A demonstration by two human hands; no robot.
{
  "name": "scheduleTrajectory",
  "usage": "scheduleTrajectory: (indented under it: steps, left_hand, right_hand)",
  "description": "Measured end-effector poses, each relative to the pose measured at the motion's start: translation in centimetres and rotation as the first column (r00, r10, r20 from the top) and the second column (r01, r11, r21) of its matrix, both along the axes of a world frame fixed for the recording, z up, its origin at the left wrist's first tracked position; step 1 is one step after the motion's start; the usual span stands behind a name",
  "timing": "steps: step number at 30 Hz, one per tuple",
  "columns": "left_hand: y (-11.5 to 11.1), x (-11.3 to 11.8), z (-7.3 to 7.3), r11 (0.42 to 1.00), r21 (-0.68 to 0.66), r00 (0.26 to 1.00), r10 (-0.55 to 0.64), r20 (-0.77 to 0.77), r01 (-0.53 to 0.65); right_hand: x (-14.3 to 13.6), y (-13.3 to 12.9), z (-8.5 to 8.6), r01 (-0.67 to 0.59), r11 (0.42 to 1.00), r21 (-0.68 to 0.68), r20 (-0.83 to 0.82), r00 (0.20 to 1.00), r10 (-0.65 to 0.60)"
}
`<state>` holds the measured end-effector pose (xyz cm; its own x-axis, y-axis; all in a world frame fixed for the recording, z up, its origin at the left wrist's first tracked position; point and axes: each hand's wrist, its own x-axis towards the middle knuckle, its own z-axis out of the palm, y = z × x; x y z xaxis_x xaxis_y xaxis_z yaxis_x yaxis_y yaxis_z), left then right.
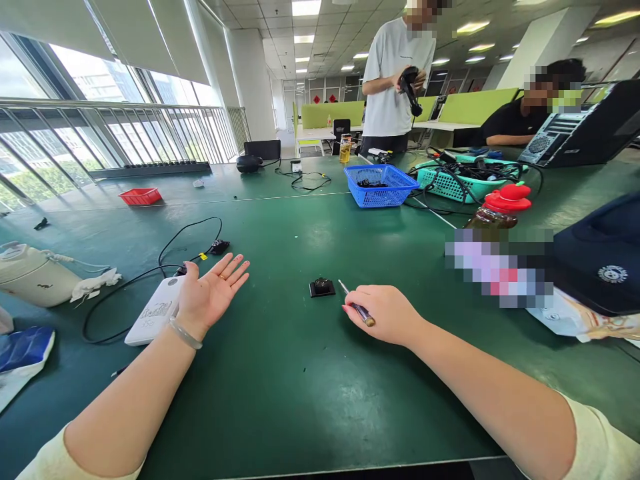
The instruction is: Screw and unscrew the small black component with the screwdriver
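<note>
My right hand [383,313] is closed around a small screwdriver [361,312], its thin metal tip pointing up and left. Just left of that tip, a small black square part [321,287] lies on the green table [280,400], touched by neither hand. My left hand [210,293] is open, palm up and fingers spread, with nothing in it. Beside its wrist lies a white power bank-like box [156,313], partly hidden by the hand. A black cable [163,257] runs from near the box to a small black module [219,247] beyond my left fingers.
Farther back are a red tray [141,197], a blue basket [381,187] and a teal basket [450,183] of cables. Left stands a beige container [37,275]; right are a red-lidded jar [500,207] and dark cap [600,260]. A standing person [397,80] holds a black object; another sits right.
</note>
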<state>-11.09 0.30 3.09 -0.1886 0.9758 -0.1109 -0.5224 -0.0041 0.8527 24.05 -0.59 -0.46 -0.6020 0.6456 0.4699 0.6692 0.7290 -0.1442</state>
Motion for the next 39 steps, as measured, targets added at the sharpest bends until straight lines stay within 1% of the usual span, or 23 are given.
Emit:
scheduleTrajectory:
  steps: [3, 5, 9, 12, 15, 20, 23, 25, 26, 27, 29, 31, 32, 34, 37, 39]
  left_hand:
    - [-0.3, 0.4, 0.2, 0.998, -0.048, 0.995, -0.054, -0.085, 0.050]
    - [-0.5, 0.8, 0.0, 0.990, -0.051, 0.977, -0.136, -0.163, 0.130]
    - [-1.0, 1.4, -1.3, 0.944, 0.004, 0.912, -0.316, -0.262, 0.329]
    - [-1.0, 1.7, -2.3, 0.916, 0.010, 0.877, -0.381, -0.293, 0.401]
    - [-0.8, 1.8, -2.7, 0.915, 0.002, 0.870, -0.382, -0.313, 0.403]
    - [-0.6, 1.7, -2.3, 0.931, 0.022, 0.888, -0.339, -0.312, 0.363]
    - [-0.8, 1.9, -1.8, 0.940, 0.025, 0.889, -0.313, -0.334, 0.340]
    - [-1.2, 2.2, -1.5, 0.943, 0.046, 0.859, -0.278, -0.429, 0.329]
    - [-1.4, 2.3, -1.3, 0.939, 0.068, 0.820, -0.258, -0.511, 0.338]
    - [-1.7, 2.6, -1.1, 0.927, 0.091, 0.760, -0.238, -0.605, 0.363]
    - [-2.1, 3.1, -0.9, 0.886, 0.118, 0.597, -0.199, -0.777, 0.448]
    - [-2.2, 3.7, -0.8, 0.849, 0.098, 0.424, -0.157, -0.892, 0.519]
    - [-2.1, 4.2, -0.8, 0.840, 0.073, 0.336, -0.134, -0.932, 0.537]
    - [-1.6, 5.2, -0.9, 0.839, 0.006, 0.149, -0.089, -0.985, 0.544]
    - [-0.2, 7.4, -1.0, 0.840, -0.111, -0.126, -0.052, -0.991, 0.531]
    - [0.9, 9.1, -1.0, 0.843, -0.175, -0.259, -0.044, -0.965, 0.508]
  right_hand:
    - [-0.3, 0.0, -0.4, 0.005, 1.000, -0.022, 0.060, 0.998, -0.004]
    - [-0.5, -0.1, -0.4, -0.010, 1.000, -0.027, 0.029, 1.000, 0.011]
    - [-0.9, -0.6, 0.1, 0.002, 0.999, -0.051, -0.119, 0.993, -0.008]
    - [-1.0, -0.6, 0.3, -0.009, 0.999, -0.038, -0.151, 0.989, 0.003]
    - [-1.0, -0.5, 0.2, -0.009, 0.999, -0.031, -0.142, 0.990, 0.004]
    - [-0.7, -0.5, 0.5, -0.004, 1.000, -0.028, -0.157, 0.988, -0.001]
    - [-0.5, -0.8, 1.0, -0.084, 0.996, -0.029, -0.184, 0.980, 0.077]
    - [-0.5, -0.9, 1.0, -0.141, 0.990, -0.030, -0.179, 0.975, 0.133]
    - [-0.5, -0.9, 1.0, -0.157, 0.987, -0.030, -0.172, 0.974, 0.150]
    - [-0.6, -1.0, 0.9, -0.165, 0.986, -0.029, -0.164, 0.974, 0.158]
    - [-0.7, -0.9, 0.7, -0.168, 0.986, -0.022, -0.150, 0.975, 0.163]
    - [-0.8, -0.7, 0.4, -0.157, 0.987, -0.014, -0.145, 0.977, 0.154]
    - [-0.8, -0.7, 0.3, -0.152, 0.988, -0.012, -0.145, 0.978, 0.149]
    - [-0.8, -0.5, 0.2, -0.144, 0.990, -0.012, -0.145, 0.979, 0.140]
    - [-0.9, -0.5, 0.2, -0.144, 0.990, -0.015, -0.144, 0.980, 0.140]
    - [-0.9, -0.5, 0.3, -0.143, 0.990, -0.019, -0.150, 0.979, 0.138]
